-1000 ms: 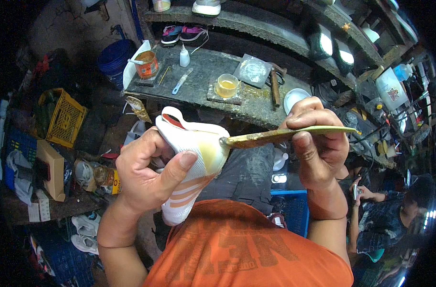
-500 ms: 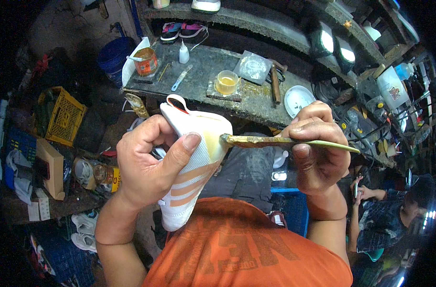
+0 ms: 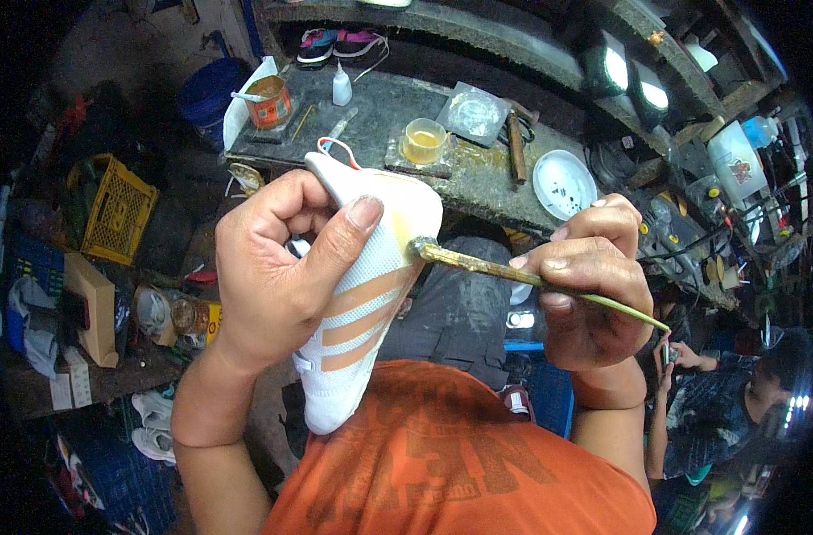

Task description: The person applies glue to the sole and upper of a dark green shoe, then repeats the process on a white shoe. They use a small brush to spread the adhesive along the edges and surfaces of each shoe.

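Note:
My left hand (image 3: pixel 277 267) is closed around a white shoe upper (image 3: pixel 357 308) with tan stripes, its thumb pressed on the outer side. The upper's heel loop points up and away, and its other end rests close to my orange shirt. No sole shows on it. Between finger and thumb, my right hand (image 3: pixel 598 281) grips a thin brush (image 3: pixel 478 265) with a crusted, stained handle and a green tail end. The dark brush tip touches the right edge of the upper, just below a yellowish patch.
On the bench beyond stand a cup of amber liquid (image 3: pixel 424 143), an orange tin (image 3: pixel 269 104), a white squeeze bottle (image 3: pixel 341 87), a hammer (image 3: pixel 516 147) and a white plate (image 3: pixel 564 185). A yellow crate (image 3: pixel 119 209) lies at left. Another person (image 3: pixel 736 401) is at lower right.
The brush tip has slid a little down along the upper's edge, and its handle now slants more. The upper has turned slightly, showing more of its striped side.

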Tool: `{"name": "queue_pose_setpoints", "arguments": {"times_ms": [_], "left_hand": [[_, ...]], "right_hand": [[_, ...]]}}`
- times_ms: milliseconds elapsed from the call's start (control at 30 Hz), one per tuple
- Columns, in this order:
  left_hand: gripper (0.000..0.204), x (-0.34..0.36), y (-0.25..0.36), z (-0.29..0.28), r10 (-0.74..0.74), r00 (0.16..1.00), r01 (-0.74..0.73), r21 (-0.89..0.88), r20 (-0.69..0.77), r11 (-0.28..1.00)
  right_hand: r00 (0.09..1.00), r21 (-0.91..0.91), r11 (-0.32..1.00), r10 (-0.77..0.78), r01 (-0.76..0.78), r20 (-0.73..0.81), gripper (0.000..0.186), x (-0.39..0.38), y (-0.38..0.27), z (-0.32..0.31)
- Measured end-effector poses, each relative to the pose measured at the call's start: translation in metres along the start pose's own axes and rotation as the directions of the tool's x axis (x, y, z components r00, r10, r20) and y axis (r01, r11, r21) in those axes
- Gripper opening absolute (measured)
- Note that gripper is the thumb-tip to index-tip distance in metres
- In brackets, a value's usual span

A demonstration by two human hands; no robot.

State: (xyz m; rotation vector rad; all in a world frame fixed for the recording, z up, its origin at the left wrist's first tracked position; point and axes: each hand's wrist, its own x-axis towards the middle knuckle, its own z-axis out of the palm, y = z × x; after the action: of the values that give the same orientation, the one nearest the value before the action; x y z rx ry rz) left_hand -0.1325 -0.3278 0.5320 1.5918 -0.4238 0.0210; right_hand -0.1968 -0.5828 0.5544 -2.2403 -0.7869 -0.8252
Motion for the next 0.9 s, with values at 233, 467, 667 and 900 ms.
{"name": "queue_pose_setpoints", "arguments": {"times_ms": [233,467,667,900], "left_hand": [[0.018,0.005,0.0,0.004,-0.043,0.999,0.043,-0.046,0.001,0.998],[0.021,0.014,-0.003,0.006,-0.08,0.997,0.082,-0.069,0.021,0.994],[0.023,0.023,-0.006,0.003,-0.134,0.987,0.14,-0.067,0.09,0.988],[0.023,0.026,-0.01,0.007,-0.138,0.987,0.147,-0.116,0.078,0.982]], "right_hand": [[1.0,0.011,1.0,0.011,-0.011,-0.009,0.024,-0.001,-0.003,0.003],[1.0,0.001,1.0,0.02,-0.02,-0.002,0.024,-0.001,-0.003,0.003],[1.0,-0.026,1.0,-0.01,0.01,0.007,0.025,-0.003,0.0,0.006],[0.999,-0.05,0.998,-0.039,0.041,0.038,0.028,-0.005,0.001,0.004]]}}
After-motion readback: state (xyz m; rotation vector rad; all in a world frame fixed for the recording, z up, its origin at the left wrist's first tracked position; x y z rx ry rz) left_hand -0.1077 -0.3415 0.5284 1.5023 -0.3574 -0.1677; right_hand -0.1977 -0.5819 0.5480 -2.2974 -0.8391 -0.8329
